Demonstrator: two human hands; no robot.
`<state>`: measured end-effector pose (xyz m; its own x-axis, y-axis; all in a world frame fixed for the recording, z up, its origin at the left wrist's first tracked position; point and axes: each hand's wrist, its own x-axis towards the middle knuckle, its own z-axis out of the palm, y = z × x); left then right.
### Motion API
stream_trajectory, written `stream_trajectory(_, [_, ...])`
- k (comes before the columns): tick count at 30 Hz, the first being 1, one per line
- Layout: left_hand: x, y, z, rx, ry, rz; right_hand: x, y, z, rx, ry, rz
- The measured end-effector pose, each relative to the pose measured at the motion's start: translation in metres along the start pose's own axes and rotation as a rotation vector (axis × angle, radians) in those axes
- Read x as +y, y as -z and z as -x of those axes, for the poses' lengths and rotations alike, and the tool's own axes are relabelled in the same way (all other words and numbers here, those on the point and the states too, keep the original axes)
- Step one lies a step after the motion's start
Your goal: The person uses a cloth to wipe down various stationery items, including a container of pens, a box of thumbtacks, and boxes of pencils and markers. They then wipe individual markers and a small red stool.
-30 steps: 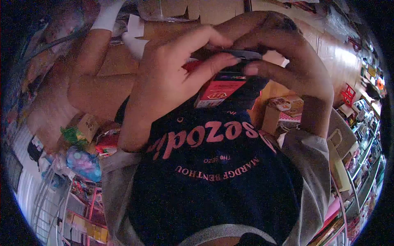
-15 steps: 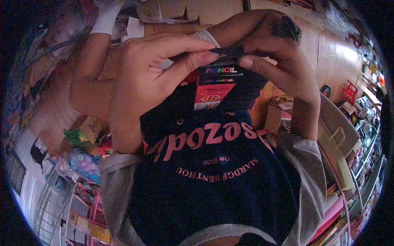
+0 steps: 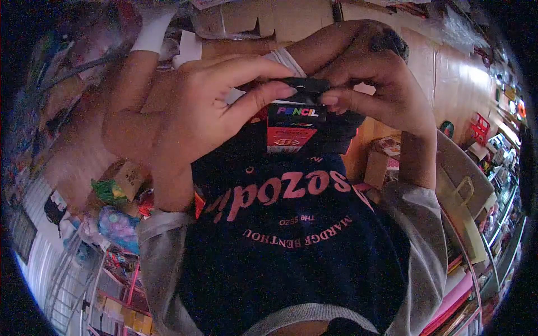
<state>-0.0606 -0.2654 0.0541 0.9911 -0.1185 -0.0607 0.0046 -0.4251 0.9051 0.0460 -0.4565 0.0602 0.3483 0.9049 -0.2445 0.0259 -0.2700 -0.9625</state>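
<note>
A black and red pencil box (image 3: 291, 137), with PENCIL in coloured letters on it, is held up in front of my chest. My left hand (image 3: 216, 103) pinches the dark flap (image 3: 308, 87) at its top between thumb and forefinger. From the other side my right hand (image 3: 372, 92) grips the same top edge, thumb towards me and fingers bent behind. A slit shows between the flap and the box front. What is inside the box is hidden.
My legs are folded on the floor beyond the box. Cardboard (image 3: 300, 22) lies at the back. A small carton (image 3: 378, 162) stands at the right, near a chair-like panel (image 3: 459, 179). Plastic-wrapped goods (image 3: 119, 224) and wire racks are at the left, and crowded shelves run along the right.
Both hands and the box have come slightly down towards me. The top flap stands a little further from the box front, and the slit under it looks wider.
</note>
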Motion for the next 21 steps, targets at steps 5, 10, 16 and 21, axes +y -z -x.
stream_trajectory(5, [-0.010,0.000,0.002,-0.032,-0.069,0.129,0.002,-0.002,-0.004,0.063,0.193,0.277])
stream_trajectory(10, [-0.009,0.011,-0.008,-0.159,-0.197,0.026,-0.002,-0.003,-0.003,0.082,0.223,0.306])
stream_trajectory(16, [-0.011,0.010,-0.019,-0.324,0.140,0.454,-0.005,-0.003,0.000,0.083,0.221,0.430])
stream_trajectory(21, [-0.015,0.012,-0.024,-0.418,0.180,0.486,-0.004,-0.003,-0.001,0.105,0.247,0.445])
